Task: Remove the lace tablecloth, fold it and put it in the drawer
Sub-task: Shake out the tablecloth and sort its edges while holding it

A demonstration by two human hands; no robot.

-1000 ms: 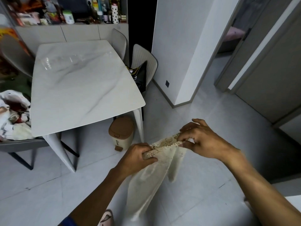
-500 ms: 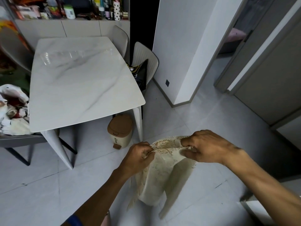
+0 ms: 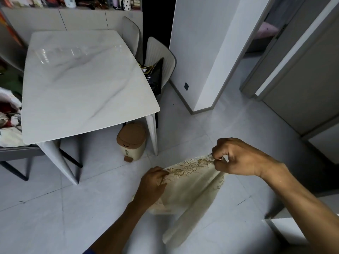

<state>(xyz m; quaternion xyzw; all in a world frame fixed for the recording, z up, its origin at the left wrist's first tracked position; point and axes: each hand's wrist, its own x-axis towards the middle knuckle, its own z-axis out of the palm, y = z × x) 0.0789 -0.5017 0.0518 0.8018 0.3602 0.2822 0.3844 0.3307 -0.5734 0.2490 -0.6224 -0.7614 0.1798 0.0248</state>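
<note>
The cream lace tablecloth (image 3: 189, 187) hangs in the air above the floor, folded into a narrow band with a patterned lace border along its top edge. My left hand (image 3: 153, 184) grips the left end of that edge. My right hand (image 3: 236, 158) pinches the right end, a little higher. The cloth is stretched between them and its lower part droops down toward the floor. The white marble table (image 3: 82, 85) to the left is bare. No drawer can be made out for certain.
A small beige pedal bin with a brown lid (image 3: 132, 142) stands by the table's near right leg. Grey chairs (image 3: 161, 57) stand at the table's far right, one holding a black bag. A pile of cloth (image 3: 9, 121) lies on a chair at left. A white wall corner (image 3: 201, 70) and doors are right.
My hands have drawn further apart, the right one rising to the right, so the folded cloth's top edge is now pulled wider and tauter. The view has shifted slightly.
</note>
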